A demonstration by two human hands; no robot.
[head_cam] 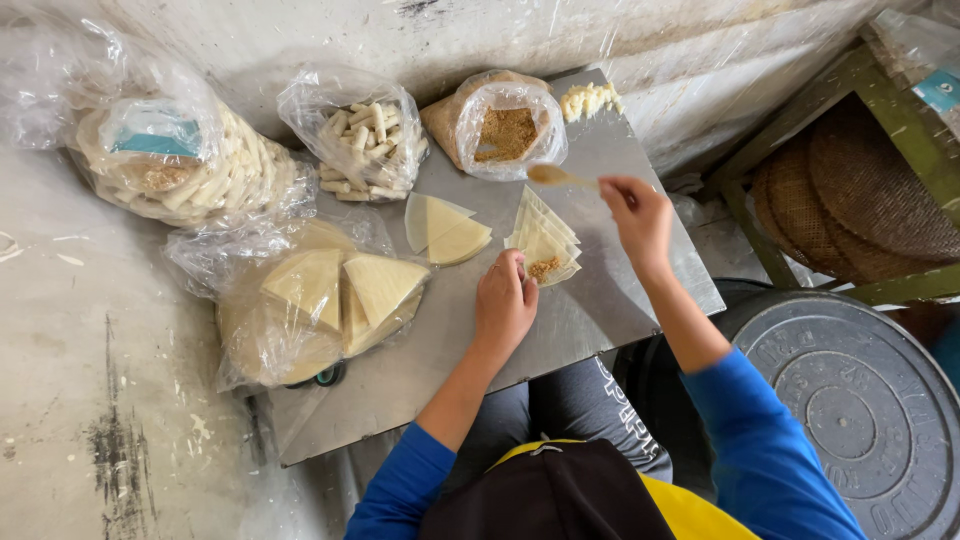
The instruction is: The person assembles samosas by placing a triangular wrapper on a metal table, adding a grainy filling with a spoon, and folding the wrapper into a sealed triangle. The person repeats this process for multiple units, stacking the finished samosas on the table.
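Pale cream wrappers (543, 240) are set on a grey metal tray (600, 300) — a brown crumbly filling (505, 133) is seen in a clear bag. Bright blue sleeves (760, 450) are worn over a yellow-and-black apron (570, 495) — off-white rolls (362, 135) are bagged nearby.

1. A flat grey metal sheet (560, 320) served as the work surface.
2. On it lay a stack of triangular wrappers (545, 245), two loose wrappers (445, 232), a bag of brown filling (505, 125) and a bag of rolls (360, 135).
3. A bagged wrapper pile (320, 300) sat at its left edge.
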